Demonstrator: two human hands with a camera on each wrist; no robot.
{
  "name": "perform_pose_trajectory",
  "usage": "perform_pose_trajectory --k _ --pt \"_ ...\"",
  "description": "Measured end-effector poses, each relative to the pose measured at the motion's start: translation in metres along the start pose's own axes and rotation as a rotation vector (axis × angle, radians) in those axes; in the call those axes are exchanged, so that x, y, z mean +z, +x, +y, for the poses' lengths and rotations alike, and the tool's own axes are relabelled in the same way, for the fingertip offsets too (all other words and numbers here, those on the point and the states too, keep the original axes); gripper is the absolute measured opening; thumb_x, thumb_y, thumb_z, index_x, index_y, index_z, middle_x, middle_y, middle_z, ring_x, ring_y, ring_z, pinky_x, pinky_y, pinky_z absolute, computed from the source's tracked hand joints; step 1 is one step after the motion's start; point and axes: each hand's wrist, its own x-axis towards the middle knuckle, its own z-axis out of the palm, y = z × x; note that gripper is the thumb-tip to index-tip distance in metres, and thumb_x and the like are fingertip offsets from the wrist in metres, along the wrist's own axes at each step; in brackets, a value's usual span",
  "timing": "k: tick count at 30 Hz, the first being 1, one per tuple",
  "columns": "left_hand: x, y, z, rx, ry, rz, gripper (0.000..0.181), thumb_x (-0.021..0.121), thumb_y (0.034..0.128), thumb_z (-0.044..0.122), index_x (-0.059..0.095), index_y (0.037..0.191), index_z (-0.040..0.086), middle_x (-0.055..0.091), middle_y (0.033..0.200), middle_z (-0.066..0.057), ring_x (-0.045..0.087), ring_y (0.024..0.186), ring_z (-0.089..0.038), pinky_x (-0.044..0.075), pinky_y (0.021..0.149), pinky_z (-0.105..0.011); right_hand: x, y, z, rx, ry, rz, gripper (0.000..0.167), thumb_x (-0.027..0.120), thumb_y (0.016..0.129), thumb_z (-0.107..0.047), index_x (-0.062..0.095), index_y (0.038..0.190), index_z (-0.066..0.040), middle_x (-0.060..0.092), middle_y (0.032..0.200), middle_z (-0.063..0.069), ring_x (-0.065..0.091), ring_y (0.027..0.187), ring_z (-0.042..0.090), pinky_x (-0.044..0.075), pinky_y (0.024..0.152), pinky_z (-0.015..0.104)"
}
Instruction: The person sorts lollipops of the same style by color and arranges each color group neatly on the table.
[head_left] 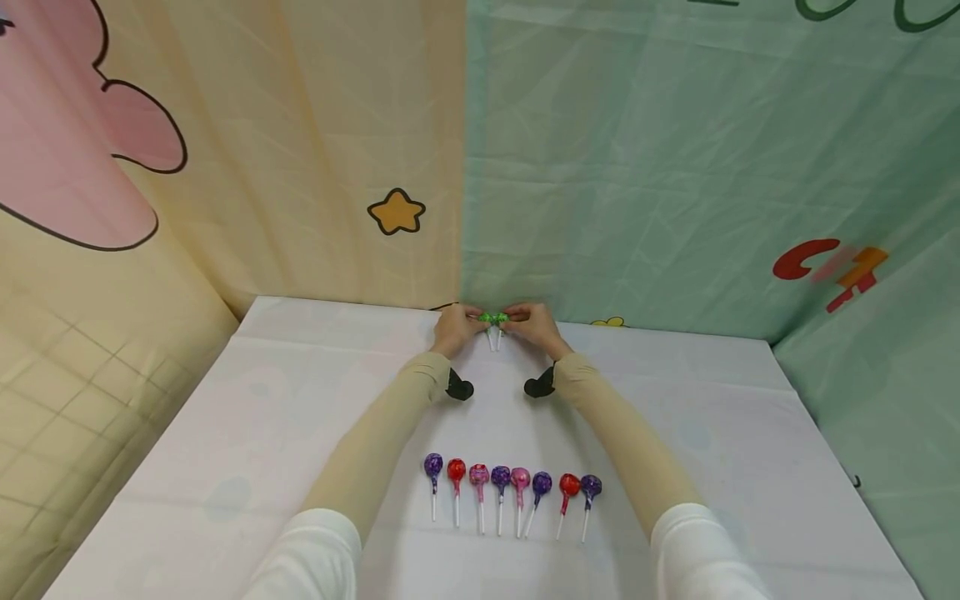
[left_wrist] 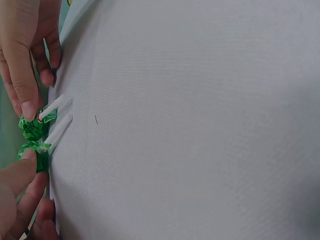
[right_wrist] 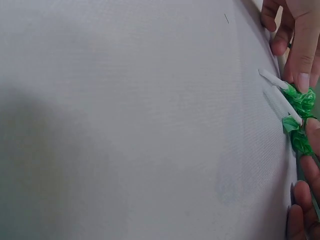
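Two green-wrapped lollipops lie side by side at the table's far edge, their white sticks pointing back toward me. My left hand (head_left: 456, 328) pinches the left green lollipop (left_wrist: 34, 155) by its wrapped head between thumb and fingers. The right green lollipop (right_wrist: 301, 142) is pinched the same way by my right hand (head_left: 536, 327). In both wrist views the two heads are close together, and the stick ends reach over the white cloth. Parts of the heads are hidden behind the thumbs.
Nearer me, a row of several lollipops lies on the white table (head_left: 300, 400): purple (head_left: 432, 465), red (head_left: 456, 470) and pink (head_left: 479, 475) ones, sticks toward me. A yellow and green curtain (head_left: 600, 167) hangs right behind the far edge. Black wrist devices (head_left: 460, 387) sit under the forearms.
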Motion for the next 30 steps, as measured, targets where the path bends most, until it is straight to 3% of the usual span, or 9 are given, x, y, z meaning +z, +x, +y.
perform_pose_trajectory --k 13,21,30 --pt "0.000 -0.002 0.002 0.022 0.077 0.020 0.032 0.074 0.0841 0.026 0.072 0.113 0.014 0.074 0.102 -0.003 0.067 0.099 -0.020 0.051 0.083 -0.036 0.004 -0.004 -0.004 0.012 -0.029 0.074 0.035 0.076 0.082 -0.020 0.071 0.111 -0.001 0.073 0.103 0.016 0.069 0.097 0.027 0.052 0.087 0.034" --pt "-0.001 -0.004 0.001 0.032 0.084 0.016 0.032 0.073 0.0849 0.028 0.071 0.114 0.014 0.074 0.101 -0.003 0.067 0.098 -0.019 0.051 0.082 -0.036 0.001 -0.007 -0.005 0.053 -0.010 0.063 0.037 0.076 0.082 -0.022 0.069 0.114 -0.004 0.072 0.108 0.015 0.068 0.102 0.027 0.049 0.093 0.037" --pt "-0.006 -0.006 0.001 0.028 0.069 0.003 0.036 0.074 0.0846 0.025 0.069 0.119 0.015 0.074 0.105 -0.003 0.065 0.103 -0.020 0.050 0.084 -0.035 -0.006 -0.012 -0.003 0.023 -0.023 0.048 0.035 0.074 0.084 -0.020 0.068 0.114 -0.002 0.071 0.109 0.017 0.066 0.104 0.029 0.049 0.094 0.039"
